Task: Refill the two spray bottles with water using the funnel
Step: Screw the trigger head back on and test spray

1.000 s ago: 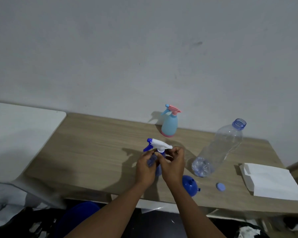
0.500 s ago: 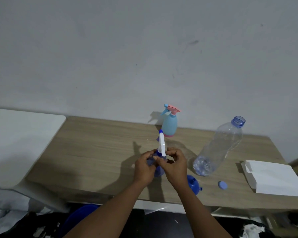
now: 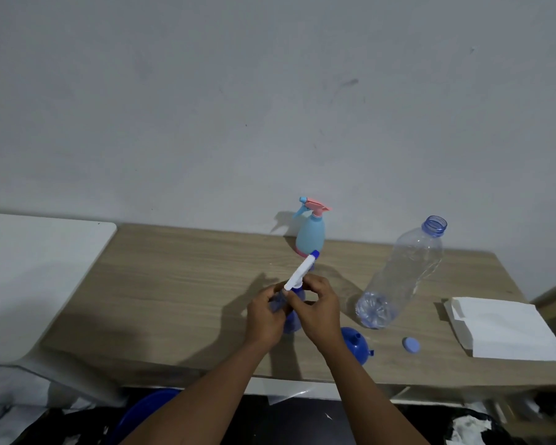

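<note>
— What carries everything?

— You work at a wood-grain tabletop (image 3: 174, 284) pushed against a plain grey wall (image 3: 270, 107) that shows a few faint scuffs. A white slab (image 3: 29, 268) with a rounded corner overlaps the tabletop's left edge. Below the front edge, something round and blue (image 3: 148, 409) shows, too dark to identify.

— And your hands?

— They are together near the middle of the front edge, both clamped on the dark blue spray bottle (image 3: 292, 321). Your left hand (image 3: 265, 316) wraps its body; your right hand (image 3: 318, 309) pinches the neck just under the white trigger head (image 3: 302, 271), whose nozzle slants up toward the back edge. Whether the head is loose from the neck, you cannot tell.

— The other bottle?

— The light blue spray bottle (image 3: 311, 234) with the pink trigger stands upright at the back edge, touching nothing, its head on.

— The rest of the task's things?

— The blue funnel (image 3: 355, 345) sits mouth down just beside your right wrist, near the front edge, spout up. The clear water bottle (image 3: 402, 274) stands uncapped on the right half. Its blue cap (image 3: 411, 344) lies near the front edge, between the funnel and a white folded paper (image 3: 504, 329) at the right front corner.
</note>
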A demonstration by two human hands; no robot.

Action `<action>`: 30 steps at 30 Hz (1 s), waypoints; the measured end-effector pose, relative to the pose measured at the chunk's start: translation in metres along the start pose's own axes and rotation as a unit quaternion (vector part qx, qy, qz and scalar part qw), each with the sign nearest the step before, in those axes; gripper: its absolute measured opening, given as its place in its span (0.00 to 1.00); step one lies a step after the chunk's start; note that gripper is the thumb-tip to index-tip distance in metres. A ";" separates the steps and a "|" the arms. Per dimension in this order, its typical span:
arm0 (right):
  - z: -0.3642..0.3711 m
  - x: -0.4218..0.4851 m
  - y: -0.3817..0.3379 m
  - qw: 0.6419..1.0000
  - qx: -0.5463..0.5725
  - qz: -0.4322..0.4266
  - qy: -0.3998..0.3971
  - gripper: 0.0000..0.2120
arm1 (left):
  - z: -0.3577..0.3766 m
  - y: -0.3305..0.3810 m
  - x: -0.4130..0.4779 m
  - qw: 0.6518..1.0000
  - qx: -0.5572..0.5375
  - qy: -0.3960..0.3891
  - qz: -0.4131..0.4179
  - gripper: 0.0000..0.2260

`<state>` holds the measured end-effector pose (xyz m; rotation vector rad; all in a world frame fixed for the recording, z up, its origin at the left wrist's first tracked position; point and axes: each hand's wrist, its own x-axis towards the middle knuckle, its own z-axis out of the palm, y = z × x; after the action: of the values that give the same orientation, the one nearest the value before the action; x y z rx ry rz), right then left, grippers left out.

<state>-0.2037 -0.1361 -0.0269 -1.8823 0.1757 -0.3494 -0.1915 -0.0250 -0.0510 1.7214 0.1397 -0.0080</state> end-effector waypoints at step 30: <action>0.021 -0.006 -0.004 0.999 -0.002 0.016 0.048 0.12 | 0.003 -0.008 0.009 0.999 -0.005 -0.001 -0.044 0.11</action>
<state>-0.2030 -0.1139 -0.0307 -1.8658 0.2717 -0.4178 -0.1834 -0.0258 -0.0603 1.7042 0.2141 -0.0745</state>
